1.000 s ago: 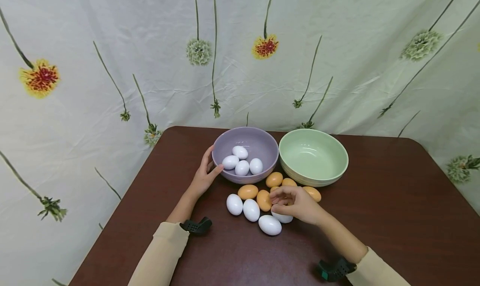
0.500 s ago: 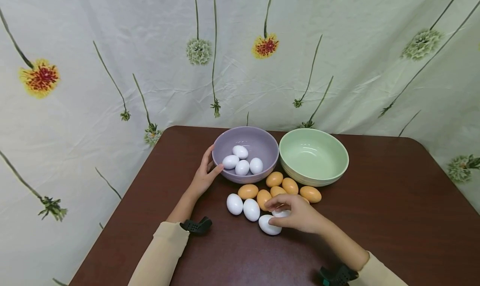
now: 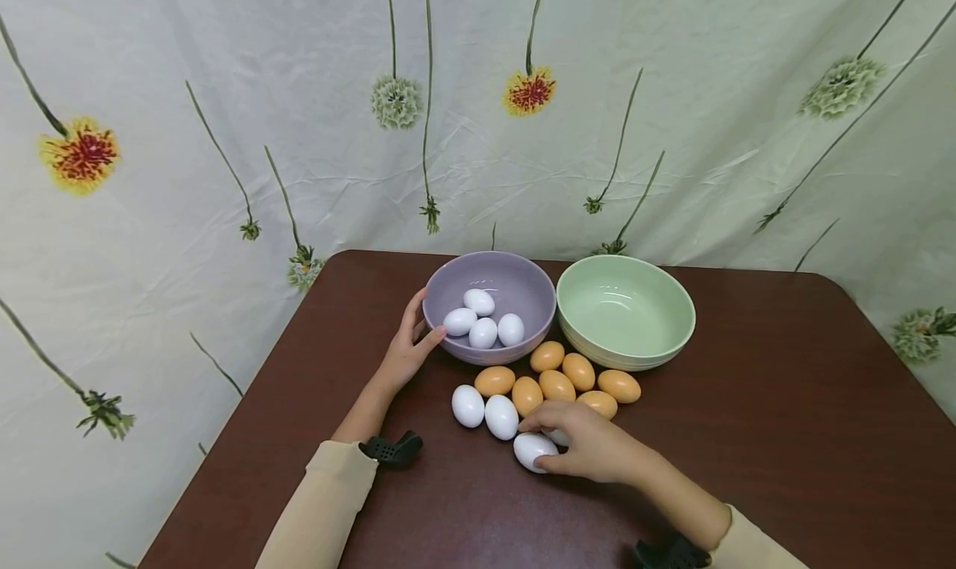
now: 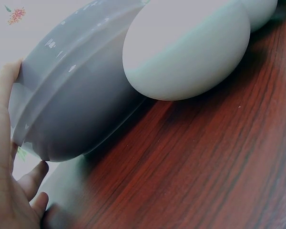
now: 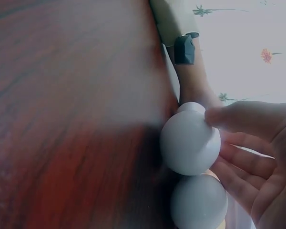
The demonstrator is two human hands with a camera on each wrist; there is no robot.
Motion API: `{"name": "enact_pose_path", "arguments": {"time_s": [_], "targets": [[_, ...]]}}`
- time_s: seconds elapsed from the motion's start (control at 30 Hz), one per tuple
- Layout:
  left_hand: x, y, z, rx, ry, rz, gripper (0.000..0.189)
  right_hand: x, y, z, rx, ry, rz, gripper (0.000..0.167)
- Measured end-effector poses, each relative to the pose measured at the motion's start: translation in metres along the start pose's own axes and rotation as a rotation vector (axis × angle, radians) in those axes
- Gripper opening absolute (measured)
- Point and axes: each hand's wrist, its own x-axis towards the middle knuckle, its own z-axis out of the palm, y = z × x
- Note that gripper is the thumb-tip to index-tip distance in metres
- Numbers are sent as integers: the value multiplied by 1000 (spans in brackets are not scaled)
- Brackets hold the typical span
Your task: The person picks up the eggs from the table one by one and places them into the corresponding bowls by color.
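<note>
My right hand pinches a white egg between thumb and fingers, low over the table in front of the egg group. In the right wrist view the thumb touches that egg, and a second white egg sits close by. Another white egg is mostly hidden under the hand. My left hand holds the left side of a purple bowl, thumb at its rim and fingers along its outer wall. Inside that bowl lie several white eggs.
A pale green bowl stands right beside the purple one. Several orange eggs lie in front of both bowls. Two white eggs, one of them the nearer egg, lie to their left. A flowered cloth hangs behind the brown table.
My right hand has come down toward the near side of the group, and its fingers have closed on the front white egg, which has shifted slightly. The left hand has stayed at the purple bowl.
</note>
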Motion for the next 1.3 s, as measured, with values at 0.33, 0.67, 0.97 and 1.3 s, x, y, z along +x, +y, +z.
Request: {"name": "enact_pose_path", "arguments": {"time_s": [0.33, 0.67, 0.97, 1.3], "targets": [[1, -1, -1, -7, -9, 15, 74, -2, -3, 1, -127, -94, 10, 34], [9, -33, 0, 1, 21, 20, 73, -5, 0, 3, -139, -119, 17, 40], [10, -35, 0, -8, 19, 19, 73, -4, 4, 1, -83, -58, -16, 40], [0, 1, 0, -3, -8, -1, 73, 1, 8, -8, -18, 9, -32, 38]]}}
